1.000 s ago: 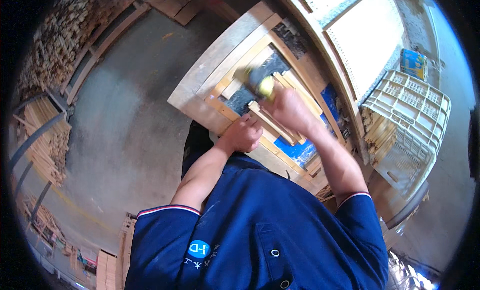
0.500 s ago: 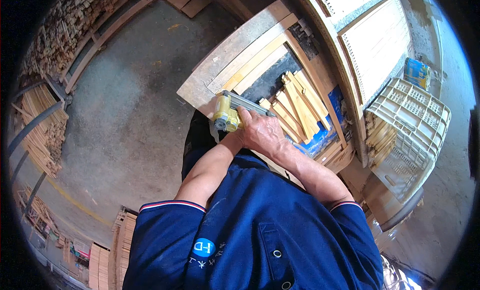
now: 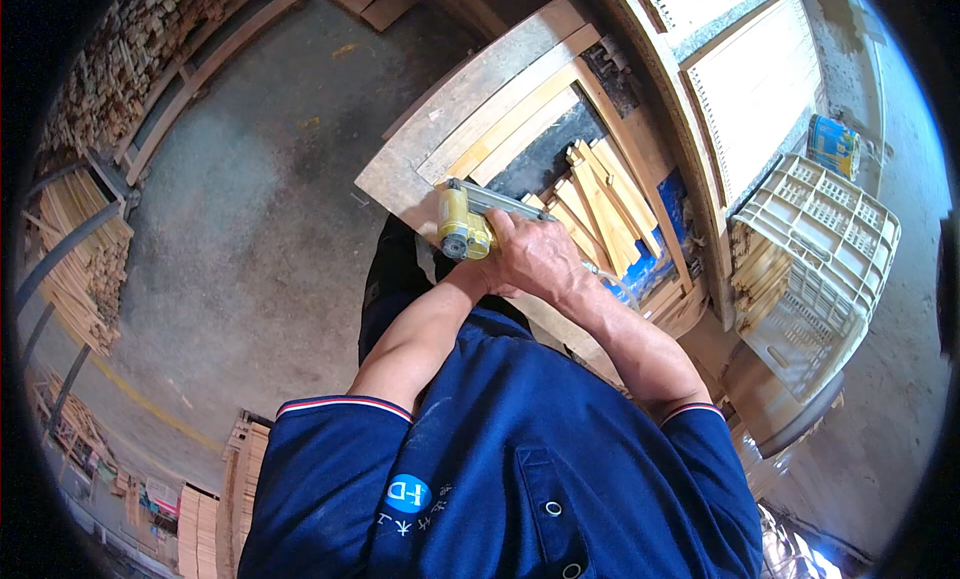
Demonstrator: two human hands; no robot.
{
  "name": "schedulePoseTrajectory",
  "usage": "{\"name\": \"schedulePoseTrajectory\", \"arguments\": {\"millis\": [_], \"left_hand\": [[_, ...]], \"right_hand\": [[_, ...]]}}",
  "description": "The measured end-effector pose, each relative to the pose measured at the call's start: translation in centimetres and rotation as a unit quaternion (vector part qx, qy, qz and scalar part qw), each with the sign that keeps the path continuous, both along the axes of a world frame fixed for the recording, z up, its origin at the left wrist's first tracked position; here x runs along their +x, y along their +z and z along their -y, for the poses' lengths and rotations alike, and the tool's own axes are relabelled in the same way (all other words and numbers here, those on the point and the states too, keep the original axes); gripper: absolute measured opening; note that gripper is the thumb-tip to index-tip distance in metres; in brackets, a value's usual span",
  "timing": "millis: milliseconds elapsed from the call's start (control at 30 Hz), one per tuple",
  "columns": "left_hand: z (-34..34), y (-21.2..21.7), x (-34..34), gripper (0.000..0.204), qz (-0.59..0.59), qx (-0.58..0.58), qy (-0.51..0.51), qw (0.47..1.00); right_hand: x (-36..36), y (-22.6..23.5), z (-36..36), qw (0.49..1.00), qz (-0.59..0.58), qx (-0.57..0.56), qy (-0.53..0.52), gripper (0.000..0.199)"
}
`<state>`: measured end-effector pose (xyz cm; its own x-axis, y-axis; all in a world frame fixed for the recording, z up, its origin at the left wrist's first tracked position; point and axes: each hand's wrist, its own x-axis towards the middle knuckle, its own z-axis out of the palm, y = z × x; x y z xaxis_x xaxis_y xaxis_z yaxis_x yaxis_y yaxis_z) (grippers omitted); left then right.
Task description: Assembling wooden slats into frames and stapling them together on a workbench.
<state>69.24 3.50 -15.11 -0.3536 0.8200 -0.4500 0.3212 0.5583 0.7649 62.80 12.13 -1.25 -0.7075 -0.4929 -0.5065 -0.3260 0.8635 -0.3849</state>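
Note:
My right hand [image 3: 540,256] is closed around the handle of a yellow nail gun [image 3: 466,219] with a long grey magazine. The tool lies across the near edge of a wooden workbench [image 3: 405,169], just in front of my body. My left hand [image 3: 480,276] is tucked in beside the right one, below the tool. Its fingers are mostly hidden under the right hand and the nail gun. Beyond the magazine, a loose heap of short wooden strips [image 3: 605,201] lies inside a wooden frame on the bench.
Pale boards [image 3: 755,89] lie on a long table at the right. Beside it stands a white plastic crate [image 3: 825,239] near more wooden strips [image 3: 757,279] and a blue can [image 3: 833,144]. Stacked wood [image 3: 85,249] lines the left side beyond the concrete floor [image 3: 230,239].
The nail gun has shifted slightly to the right and turned a little. Both hands have moved slightly with it.

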Motion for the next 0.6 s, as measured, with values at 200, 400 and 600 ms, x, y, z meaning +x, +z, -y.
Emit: {"name": "schedulePoseTrajectory", "arguments": {"millis": [200, 400, 600], "left_hand": [[0.0, 1.0, -0.2, 0.063, 0.021, 0.014, 0.018, 1.0], [-0.8, 2.1, -2.0, 0.03, -0.072, 0.053, -0.068, 0.994], [-1.1, 1.9, -2.0, 0.024, -0.299, 0.218, 0.053, 0.928]], "right_hand": [[-0.8, 1.8, 0.0, 0.998, 0.045, -0.013, -0.035, 0.051], [4.8, 5.7, -6.6, 0.963, -0.029, -0.075, -0.256, 0.054], [16.4, 5.4, -19.1, 0.85, -0.031, -0.003, -0.526, 0.051]]}}
